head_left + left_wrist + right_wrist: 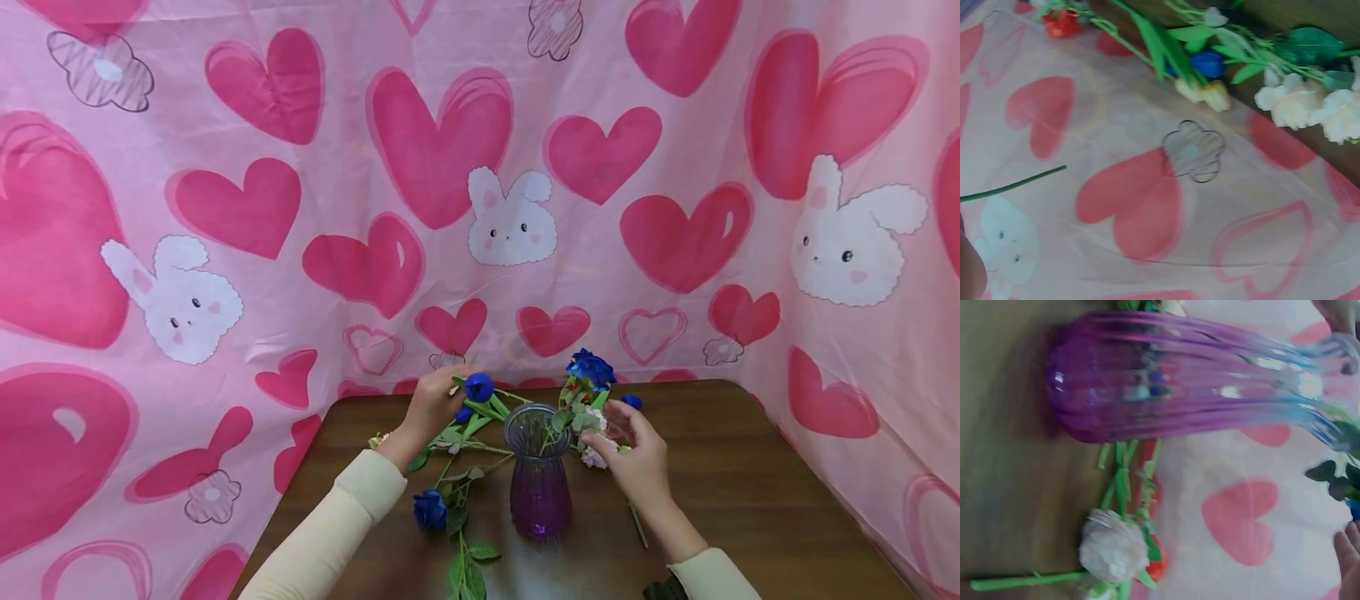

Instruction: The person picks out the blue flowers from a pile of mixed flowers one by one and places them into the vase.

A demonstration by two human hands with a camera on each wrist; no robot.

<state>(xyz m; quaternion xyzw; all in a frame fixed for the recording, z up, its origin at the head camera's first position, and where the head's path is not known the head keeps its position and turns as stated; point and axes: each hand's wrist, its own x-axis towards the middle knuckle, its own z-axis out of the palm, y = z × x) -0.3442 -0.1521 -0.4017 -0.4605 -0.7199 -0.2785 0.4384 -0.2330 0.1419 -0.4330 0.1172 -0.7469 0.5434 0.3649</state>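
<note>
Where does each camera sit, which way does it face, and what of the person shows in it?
Head: worn on the head, facing forward and down at the brown wooden table and ribbed purple glass vase; left hand, right hand and cream sleeves show.
Left wrist: faces white ruffled flowers at the table edge and pink heart-printed cloth; a sliver of hand shows lower left, by a thin green stem.
Right wrist: faces the vase, which appears sideways; fingers show at the right edge.
Shared: head and right wrist both show the vase.
</note>
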